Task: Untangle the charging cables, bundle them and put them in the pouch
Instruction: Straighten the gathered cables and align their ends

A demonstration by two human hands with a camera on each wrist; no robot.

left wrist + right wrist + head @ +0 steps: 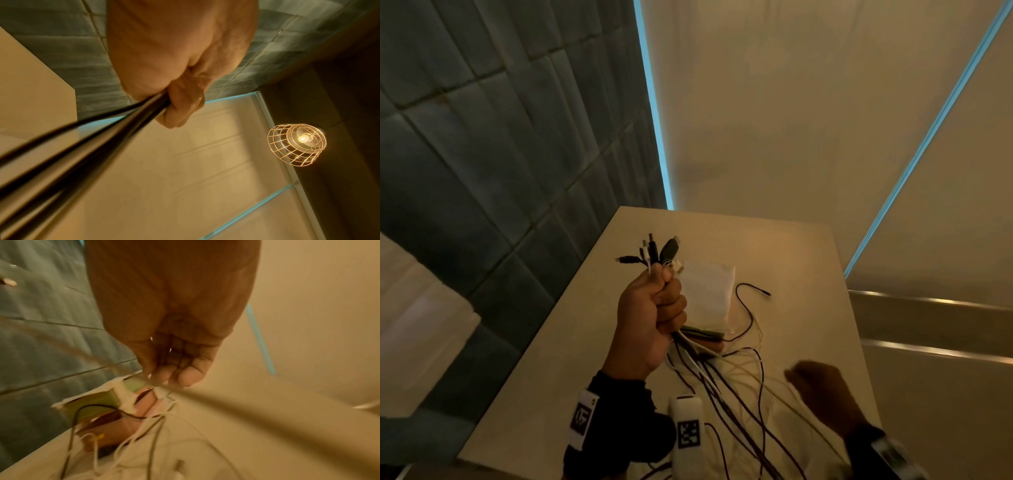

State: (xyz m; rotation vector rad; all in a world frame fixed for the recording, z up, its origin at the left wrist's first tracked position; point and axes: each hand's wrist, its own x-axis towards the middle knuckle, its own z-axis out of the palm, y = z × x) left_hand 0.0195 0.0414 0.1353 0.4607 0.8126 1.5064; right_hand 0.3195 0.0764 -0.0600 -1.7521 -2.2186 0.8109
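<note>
My left hand (654, 308) is raised above the beige table (791, 257) and grips a bunch of black and white charging cables (722, 394). Their plug ends (654, 253) stick up out of the fist. The cables hang down and spread over the table. In the left wrist view my left hand (180, 104) closes round the dark cables (92, 146). A pale pouch (709, 291) lies flat behind the fist. My right hand (815, 383) is low at the right, blurred, with curled fingers. In the right wrist view my right hand (170, 369) pinches a pale cable (226, 404) near the pouch (98, 400).
One thin dark cable end (753, 291) lies loose to the right of the pouch. A grey tiled wall (482, 137) stands beyond the table's left edge. A wire-cage lamp (296, 144) hangs overhead. The far part of the table is bare.
</note>
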